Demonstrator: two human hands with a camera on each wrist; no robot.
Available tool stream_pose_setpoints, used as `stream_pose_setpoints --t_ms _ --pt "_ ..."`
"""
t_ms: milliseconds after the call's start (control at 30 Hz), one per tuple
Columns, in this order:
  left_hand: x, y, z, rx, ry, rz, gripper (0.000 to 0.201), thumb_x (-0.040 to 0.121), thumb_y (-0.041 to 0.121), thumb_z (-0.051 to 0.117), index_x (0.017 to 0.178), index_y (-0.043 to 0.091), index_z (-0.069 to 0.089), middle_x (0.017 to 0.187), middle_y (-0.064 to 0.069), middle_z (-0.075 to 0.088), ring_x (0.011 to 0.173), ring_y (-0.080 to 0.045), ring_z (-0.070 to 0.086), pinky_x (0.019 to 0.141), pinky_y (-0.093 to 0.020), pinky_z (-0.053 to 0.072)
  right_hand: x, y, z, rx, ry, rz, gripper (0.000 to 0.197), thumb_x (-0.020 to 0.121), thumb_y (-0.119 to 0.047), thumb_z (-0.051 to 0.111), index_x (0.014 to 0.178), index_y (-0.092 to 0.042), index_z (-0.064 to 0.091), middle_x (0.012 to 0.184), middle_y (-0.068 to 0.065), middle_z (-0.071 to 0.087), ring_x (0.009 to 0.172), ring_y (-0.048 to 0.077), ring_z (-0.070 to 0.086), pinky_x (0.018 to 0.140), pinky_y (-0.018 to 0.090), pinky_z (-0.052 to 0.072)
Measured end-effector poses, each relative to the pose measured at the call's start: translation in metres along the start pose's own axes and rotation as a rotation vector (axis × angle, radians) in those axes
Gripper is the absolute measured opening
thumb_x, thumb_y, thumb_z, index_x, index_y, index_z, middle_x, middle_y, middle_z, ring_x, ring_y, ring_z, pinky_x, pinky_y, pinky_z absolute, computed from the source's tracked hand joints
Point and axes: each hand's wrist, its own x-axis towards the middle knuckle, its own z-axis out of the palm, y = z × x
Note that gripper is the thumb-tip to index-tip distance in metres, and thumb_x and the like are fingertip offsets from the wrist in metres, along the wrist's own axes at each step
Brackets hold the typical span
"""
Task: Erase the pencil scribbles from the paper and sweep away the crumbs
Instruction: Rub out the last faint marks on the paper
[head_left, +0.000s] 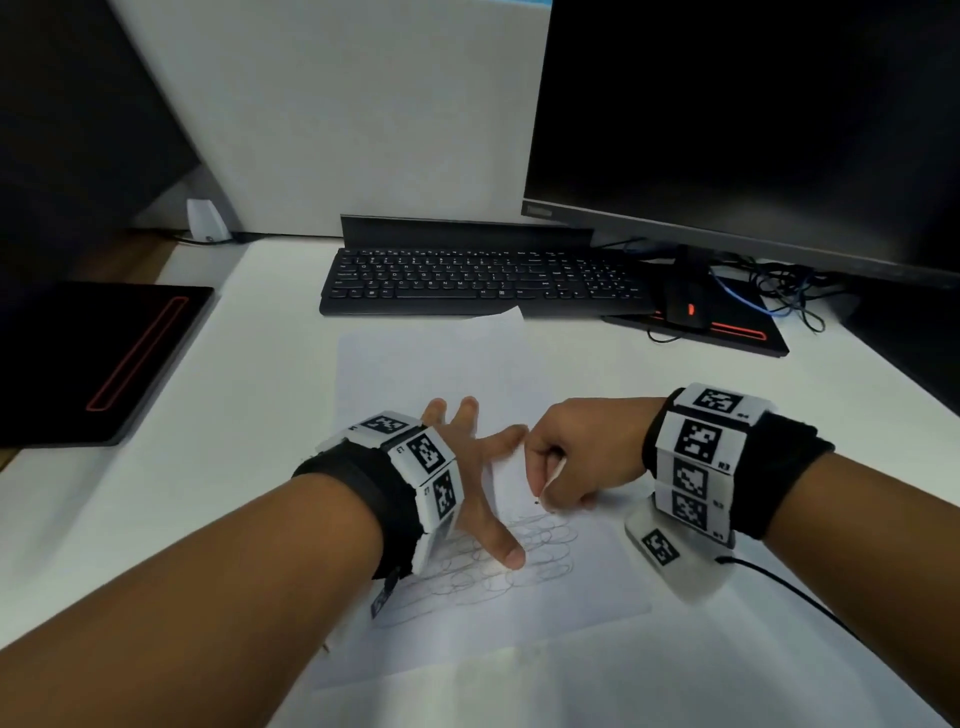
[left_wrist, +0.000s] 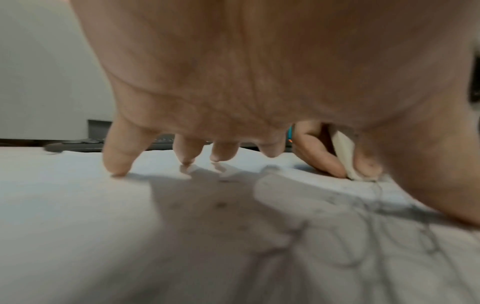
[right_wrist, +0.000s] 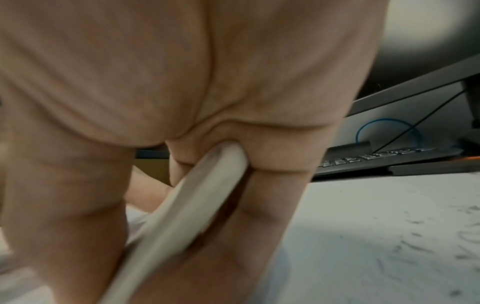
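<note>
A white sheet of paper (head_left: 415, 364) lies on the desk, with looping pencil scribbles (head_left: 540, 551) on its near half. My left hand (head_left: 478, 467) presses flat on the paper, fingers spread and straight, the thumb over the scribbles. In the left wrist view its fingertips (left_wrist: 116, 166) touch the sheet. My right hand (head_left: 566, 467) grips a white eraser (head_left: 555, 470) just right of the left index finger, its lower end on the paper at the scribbles' top edge. The eraser (right_wrist: 197, 201) runs slanted between thumb and fingers. Dark crumbs (right_wrist: 415, 246) speckle the paper to the right.
A black keyboard (head_left: 483, 280) lies just beyond the paper's far edge. A monitor (head_left: 753, 130), a mouse (head_left: 685, 312) on its pad and tangled cables (head_left: 779, 296) stand at the back right. A black pad (head_left: 104, 358) lies at the left.
</note>
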Motion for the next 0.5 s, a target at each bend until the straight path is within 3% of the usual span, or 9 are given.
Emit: stream_pose_setpoints --t_ms 167,233,300,367,433,500 --pt "-0.025 -0.067 0.015 -0.01 0.029 -0.077 0.137 0.057 0.078 0.073 0.147 0.043 -0.025 0.161 0.001 -0.023 0.148 -0.021 -0.02 0.117 -0.062 0.007 0.001 0.002 -0.002 -0.013 -0.011 -0.005 0.008 0.082 -0.024 0.074 0.088 -0.019 0.071 0.085 -0.002 0.075 0.064 0.005 0.064 0.064 0.019 0.048" --pt "-0.037 -0.093 0.025 0.0 -0.017 -0.125 0.141 0.057 0.076 0.074 0.148 0.038 -0.026 0.159 0.003 -0.027 0.147 -0.018 -0.024 0.117 -0.061 0.005 -0.002 -0.001 -0.006 -0.054 -0.057 -0.005 0.012 0.083 -0.028 0.074 0.094 -0.023 0.07 0.092 -0.003 0.074 0.068 0.004 0.062 0.066 0.018 0.047" --pt "-0.045 -0.107 0.034 -0.014 -0.061 -0.139 0.144 0.056 0.076 0.075 0.148 0.034 -0.028 0.157 0.005 -0.033 0.145 -0.016 -0.028 0.118 -0.059 0.001 -0.007 -0.011 -0.012 -0.145 -0.051 -0.021 0.02 0.085 -0.029 0.074 0.104 -0.027 0.068 0.095 -0.014 0.068 0.08 -0.001 0.059 0.071 0.013 0.042" --pt "-0.046 -0.113 0.039 -0.051 -0.08 -0.127 0.147 0.054 0.077 0.076 0.147 0.034 -0.03 0.154 0.006 -0.037 0.143 -0.015 -0.03 0.118 -0.057 -0.002 -0.013 -0.028 -0.018 -0.202 0.041 -0.095 0.027 0.088 -0.026 0.072 0.114 -0.028 0.066 0.091 -0.024 0.056 0.084 -0.005 0.053 0.073 0.007 0.037" --pt "-0.045 -0.113 0.04 -0.07 -0.076 -0.125 0.149 0.051 0.077 0.076 0.146 0.035 -0.031 0.152 0.009 -0.04 0.143 -0.014 -0.031 0.118 -0.057 -0.003 -0.016 -0.056 -0.015 -0.045 0.181 -0.209 0.022 0.091 -0.025 0.069 0.113 -0.023 0.066 0.084 -0.023 0.056 0.076 -0.006 0.054 0.072 0.009 0.041" --pt "-0.043 -0.112 0.039 -0.072 -0.077 -0.12 0.151 0.049 0.078 0.077 0.146 0.036 -0.032 0.147 0.013 -0.044 0.142 -0.014 -0.031 0.117 -0.058 -0.002 -0.016 -0.089 0.009 0.515 0.251 -0.268 0.011 0.096 -0.027 0.062 0.1 -0.016 0.061 0.076 -0.009 0.06 0.065 0.004 0.059 0.069 0.022 0.051"
